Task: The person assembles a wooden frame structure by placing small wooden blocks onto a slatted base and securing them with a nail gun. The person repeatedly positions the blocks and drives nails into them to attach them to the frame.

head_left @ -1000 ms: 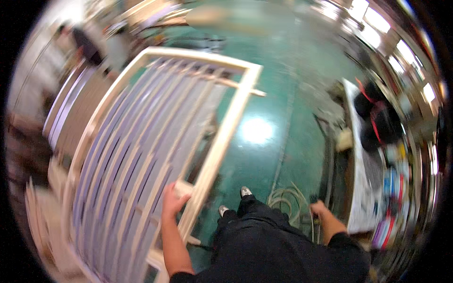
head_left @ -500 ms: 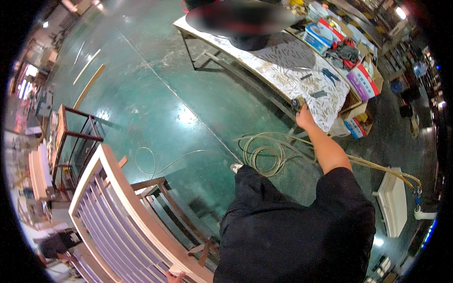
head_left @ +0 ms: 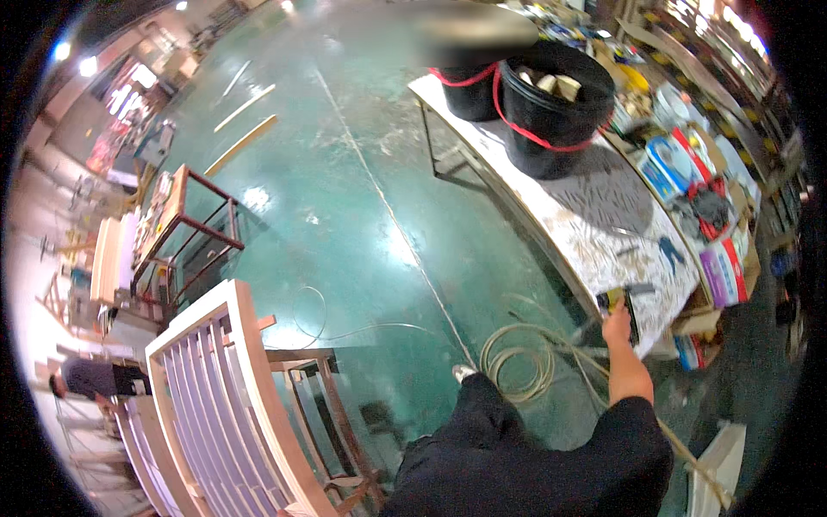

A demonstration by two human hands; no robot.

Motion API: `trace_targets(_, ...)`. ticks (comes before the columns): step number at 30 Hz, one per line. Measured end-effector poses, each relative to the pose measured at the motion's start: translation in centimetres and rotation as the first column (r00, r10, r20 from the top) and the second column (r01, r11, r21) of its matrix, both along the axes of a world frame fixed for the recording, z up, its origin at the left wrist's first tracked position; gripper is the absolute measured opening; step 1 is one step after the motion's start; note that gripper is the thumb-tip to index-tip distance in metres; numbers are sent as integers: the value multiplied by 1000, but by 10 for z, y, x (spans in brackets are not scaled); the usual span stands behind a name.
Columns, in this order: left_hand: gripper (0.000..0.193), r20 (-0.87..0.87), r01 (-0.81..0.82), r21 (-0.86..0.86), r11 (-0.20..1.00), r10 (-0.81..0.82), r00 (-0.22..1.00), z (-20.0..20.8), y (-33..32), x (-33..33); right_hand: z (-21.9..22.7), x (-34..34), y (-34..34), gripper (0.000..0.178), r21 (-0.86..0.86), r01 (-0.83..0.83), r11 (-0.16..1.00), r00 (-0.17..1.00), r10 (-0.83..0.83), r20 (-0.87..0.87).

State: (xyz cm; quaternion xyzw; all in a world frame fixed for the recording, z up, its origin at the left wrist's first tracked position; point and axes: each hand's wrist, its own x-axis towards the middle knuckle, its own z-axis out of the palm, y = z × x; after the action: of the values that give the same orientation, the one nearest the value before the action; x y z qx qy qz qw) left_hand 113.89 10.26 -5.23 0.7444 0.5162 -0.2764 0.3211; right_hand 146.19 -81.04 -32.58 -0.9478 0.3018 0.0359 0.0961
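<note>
Left hand has left view; can't tell its grip. Pale wooden slatted frame (head_left: 269, 392) looks propped on dark brown stand (head_left: 301, 355), probably for working height. My right hand (head_left: 617, 326) wraps black-and-yellow handheld tool (head_left: 614, 298) by white-covered long desk (head_left: 586, 233).

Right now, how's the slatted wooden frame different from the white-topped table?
The slatted wooden frame shows narrow slats; the white-topped table has one broad surface. The frame looks beige and lilac; the table's top is white with dark marks. The table carries a black bucket of wood pieces; the frame carries no bucket. Both look raised above the green floor.
</note>
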Motion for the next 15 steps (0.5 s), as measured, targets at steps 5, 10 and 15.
trace_targets(5, 89, -48, 24, 4, 1000, -24, 999, -5, 30, -12, 27, 20, 0, 88, 86, 108, 990, 975, -89, -203)
trace_targets(10, 92, -100, 58, 4, 998, -57, 993, -7, 69, -47, 60, 31, 24, 85, -52, 204, 978, 925, -210, -318)
trace_targets(15, 94, -136, 108, -9, 994, -108, 985, -26, 99, -98, 72, 46, 103, 55, -204, -91, 975, 990, 110, 85)
